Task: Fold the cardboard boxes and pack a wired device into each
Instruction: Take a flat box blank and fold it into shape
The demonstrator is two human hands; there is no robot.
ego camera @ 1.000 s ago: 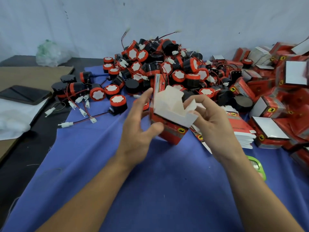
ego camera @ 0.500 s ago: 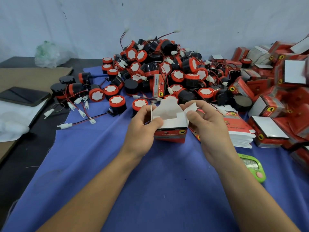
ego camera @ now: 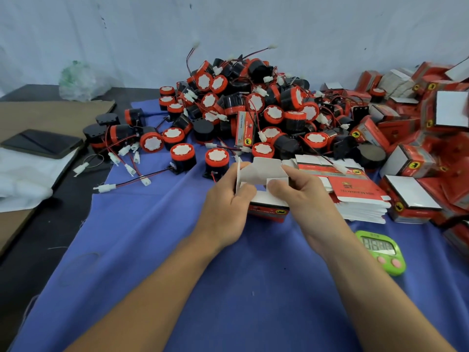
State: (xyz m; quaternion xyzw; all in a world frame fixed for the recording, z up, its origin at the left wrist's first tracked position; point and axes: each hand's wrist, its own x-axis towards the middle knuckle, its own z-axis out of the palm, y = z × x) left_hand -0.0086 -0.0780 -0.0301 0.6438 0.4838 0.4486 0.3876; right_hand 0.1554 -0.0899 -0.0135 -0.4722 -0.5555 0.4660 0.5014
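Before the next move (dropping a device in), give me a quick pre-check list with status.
1. Box held by both hands, left hand and right hand: ok.
2. Box standing on the blue cloth, open end up: ok.
3. Top flaps clear of the opening: not ok, both thumbs are pressing flaps inward.
4. Bottom closed: cannot tell, hidden.
5. Box empty: cannot tell, the inside is not visible.
6. Device within reach: ok, a wired device sits just beyond the box, wire trailing beneath.
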